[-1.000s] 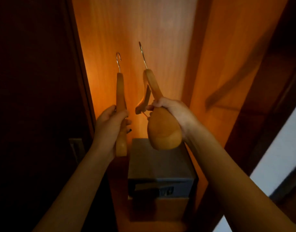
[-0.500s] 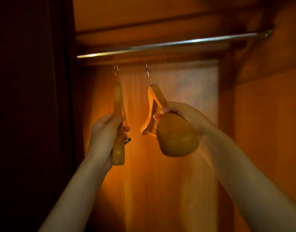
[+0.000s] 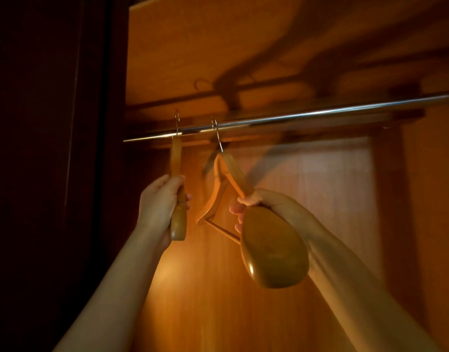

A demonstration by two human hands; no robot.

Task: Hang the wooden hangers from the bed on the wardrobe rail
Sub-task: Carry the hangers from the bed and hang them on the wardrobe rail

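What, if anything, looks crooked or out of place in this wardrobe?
Nothing looks damaged. The right wooden hanger is held tilted by the right hand, hook at the rail; the left wooden hanger, gripped by the left hand, stands upright. Whether either hook sits over the rail is unclear.

You have no writing, label, brand or number to read here. The left hanger (image 3: 178, 224), the right hanger (image 3: 274, 255), the rail (image 3: 294, 117) and the wardrobe back panel (image 3: 332, 189) show you only plain wood and bare metal, partly blurred.
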